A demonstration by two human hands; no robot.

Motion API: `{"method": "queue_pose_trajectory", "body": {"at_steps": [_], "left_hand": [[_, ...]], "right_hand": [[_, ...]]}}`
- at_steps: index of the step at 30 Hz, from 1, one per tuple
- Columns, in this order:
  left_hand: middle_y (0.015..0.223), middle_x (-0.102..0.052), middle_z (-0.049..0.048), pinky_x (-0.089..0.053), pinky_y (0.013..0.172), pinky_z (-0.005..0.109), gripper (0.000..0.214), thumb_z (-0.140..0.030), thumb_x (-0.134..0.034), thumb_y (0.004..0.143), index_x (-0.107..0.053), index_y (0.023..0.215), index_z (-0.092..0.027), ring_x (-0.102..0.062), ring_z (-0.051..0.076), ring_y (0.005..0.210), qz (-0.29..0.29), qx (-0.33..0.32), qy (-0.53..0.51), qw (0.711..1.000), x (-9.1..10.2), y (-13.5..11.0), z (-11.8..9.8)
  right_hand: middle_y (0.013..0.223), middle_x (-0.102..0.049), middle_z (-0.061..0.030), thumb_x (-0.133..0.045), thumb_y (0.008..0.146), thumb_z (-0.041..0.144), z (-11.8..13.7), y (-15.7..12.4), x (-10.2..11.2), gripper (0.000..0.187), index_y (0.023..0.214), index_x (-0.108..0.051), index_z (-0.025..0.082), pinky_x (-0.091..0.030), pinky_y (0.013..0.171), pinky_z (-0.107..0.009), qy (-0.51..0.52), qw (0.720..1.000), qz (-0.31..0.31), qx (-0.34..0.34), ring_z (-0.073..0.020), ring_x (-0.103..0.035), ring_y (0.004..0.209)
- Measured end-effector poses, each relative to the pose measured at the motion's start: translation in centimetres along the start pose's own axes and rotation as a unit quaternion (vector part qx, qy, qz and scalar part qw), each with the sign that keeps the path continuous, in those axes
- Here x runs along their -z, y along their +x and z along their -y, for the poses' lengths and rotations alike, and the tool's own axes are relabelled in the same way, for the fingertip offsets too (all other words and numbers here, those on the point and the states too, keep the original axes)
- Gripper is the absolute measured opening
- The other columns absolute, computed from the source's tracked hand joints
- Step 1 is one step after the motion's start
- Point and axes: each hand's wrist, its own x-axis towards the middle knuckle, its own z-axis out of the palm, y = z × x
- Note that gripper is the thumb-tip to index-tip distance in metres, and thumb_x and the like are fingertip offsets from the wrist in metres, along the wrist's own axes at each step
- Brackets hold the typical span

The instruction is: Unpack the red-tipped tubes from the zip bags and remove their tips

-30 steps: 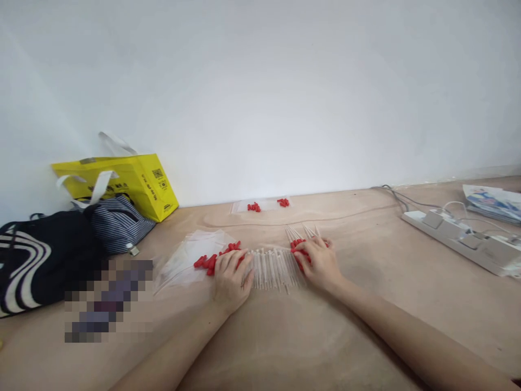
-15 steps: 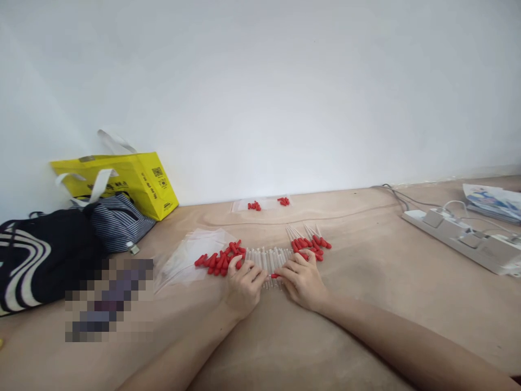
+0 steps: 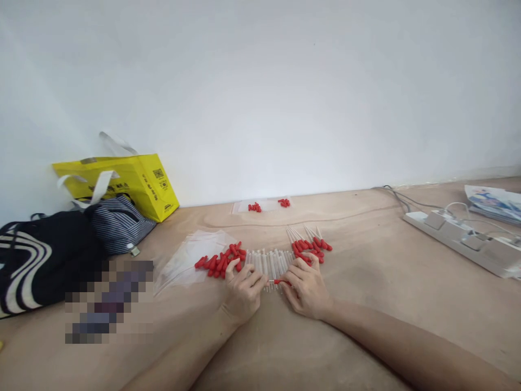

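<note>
My left hand (image 3: 243,290) pinches one end of a thin clear tube (image 3: 271,281), most of it hidden by the fingers. At the tube's other end is a red rubber bulb (image 3: 277,282), held in the fingertips of my right hand (image 3: 308,288). Bulb and tube meet in line; how far one sits in the other I cannot tell. Under and behind both hands lies a row of clear dropper tubes (image 3: 266,262). Loose red bulbs (image 3: 221,264) are heaped beside my left hand. Past my right hand lie several droppers with red bulbs fitted (image 3: 305,244).
Clear plastic bags (image 3: 189,255) lie left of the loose bulbs. Near the wall is a bag of red-bulbed droppers (image 3: 266,205). A yellow bag (image 3: 158,187), striped pouch (image 3: 122,220) and black bag (image 3: 61,260) stand left. A power strip (image 3: 459,241) lies right.
My right hand has shifted slightly towards me and to the right. More of the tube and the red bulb shows between the hands. My left hand has hardly moved.
</note>
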Motion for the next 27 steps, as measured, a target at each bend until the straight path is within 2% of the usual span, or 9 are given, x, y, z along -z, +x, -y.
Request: {"method": "queue_pose_trajectory", "body": {"at_steps": [4,7,10,12,14,17,19,21,27], "left_hand": [[0.055,-0.061,-0.0051,-0.025,0.086,0.041,0.022,-0.020,-0.046,0.082,-0.059,0.065,-0.021,-0.055,0.014,0.068,-0.025,0.001,0.006,1.000,0.3,-0.1,0.4],[0.058,-0.062,-0.0040,-0.028,0.081,0.039,0.021,-0.021,-0.047,0.081,-0.060,0.065,-0.022,-0.054,0.015,0.068,-0.031,0.040,0.024,0.998,0.9,-0.3,1.1],[0.065,-0.064,-0.0013,-0.034,0.071,0.033,0.019,-0.023,-0.046,0.082,-0.061,0.070,-0.021,-0.052,0.016,0.068,-0.014,0.076,0.007,0.997,1.3,0.0,1.7],[0.069,-0.064,0.0010,-0.037,0.066,0.029,0.020,-0.023,-0.043,0.083,-0.061,0.074,-0.019,-0.053,0.015,0.068,0.028,0.103,-0.035,0.994,1.2,0.7,1.8],[0.071,-0.063,0.0019,-0.040,0.065,0.026,0.021,-0.020,-0.041,0.083,-0.059,0.075,-0.017,-0.054,0.015,0.069,0.100,0.148,-0.090,0.980,1.0,1.8,2.0],[0.071,-0.064,0.0006,-0.041,0.061,0.023,0.019,-0.016,-0.041,0.081,-0.058,0.076,-0.017,-0.057,0.013,0.068,0.240,0.226,-0.150,0.932,0.4,3.9,2.0],[0.074,-0.065,0.0005,-0.041,0.061,0.022,0.017,-0.017,-0.042,0.081,-0.059,0.078,-0.018,-0.059,0.013,0.069,0.306,0.257,-0.144,0.905,-0.3,5.1,1.9],[0.078,-0.066,0.0022,-0.042,0.063,0.023,0.017,-0.018,-0.042,0.080,-0.059,0.080,-0.017,-0.060,0.014,0.072,0.335,0.269,-0.120,0.895,-1.1,5.8,1.7],[0.085,-0.064,0.0114,-0.042,0.063,0.029,0.022,-0.011,-0.041,0.074,-0.057,0.089,-0.014,-0.061,0.022,0.079,0.366,0.286,-0.045,0.885,-3.0,6.6,0.4]], "right_hand": [[0.060,-0.053,0.0006,-0.045,0.075,0.021,-0.2,-0.2,0.5,0.015,0.064,-0.054,0.018,-0.021,0.087,-0.040,0.014,1.000,-0.019,-0.010,-0.0146,-0.044,0.070],[0.058,-0.054,0.0014,-0.044,0.077,0.022,-1.5,-0.5,1.3,0.017,0.063,-0.054,0.018,-0.022,0.087,-0.038,0.020,0.996,-0.051,-0.074,-0.0135,-0.047,0.068],[0.071,-0.062,0.0003,-0.045,0.081,0.025,-3.5,-0.7,2.2,0.016,0.073,-0.059,0.022,-0.023,0.083,-0.036,0.011,0.990,-0.051,-0.131,-0.0149,-0.050,0.075],[0.079,-0.064,-0.0005,-0.045,0.082,0.029,-4.9,-0.8,2.7,0.017,0.082,-0.061,0.024,-0.025,0.081,-0.035,0.000,0.989,-0.029,-0.148,-0.0168,-0.051,0.081],[0.082,-0.065,-0.0012,-0.046,0.082,0.033,-6.3,-0.9,3.0,0.017,0.084,-0.060,0.025,-0.026,0.080,-0.035,-0.017,0.986,-0.004,-0.164,-0.0184,-0.052,0.083],[0.081,-0.065,-0.0008,-0.049,0.079,0.037,-8.0,-1.1,3.4,0.017,0.078,-0.059,0.023,-0.026,0.079,-0.036,-0.051,0.977,0.015,-0.205,-0.0191,-0.053,0.079],[0.078,-0.065,-0.0004,-0.050,0.077,0.039,-8.9,-1.2,3.6,0.018,0.074,-0.057,0.023,-0.026,0.078,-0.036,-0.070,0.970,0.022,-0.232,-0.0193,-0.053,0.077],[0.074,-0.065,0.0001,-0.051,0.076,0.040,-9.4,-1.3,3.7,0.018,0.072,-0.057,0.022,-0.026,0.077,-0.036,-0.079,0.964,0.031,-0.252,-0.0196,-0.053,0.075],[0.073,-0.065,0.0007,-0.051,0.076,0.039,-9.3,-1.2,3.5,0.018,0.070,-0.057,0.023,-0.025,0.077,-0.036,-0.083,0.956,0.063,-0.273,-0.0194,-0.054,0.075]]}}
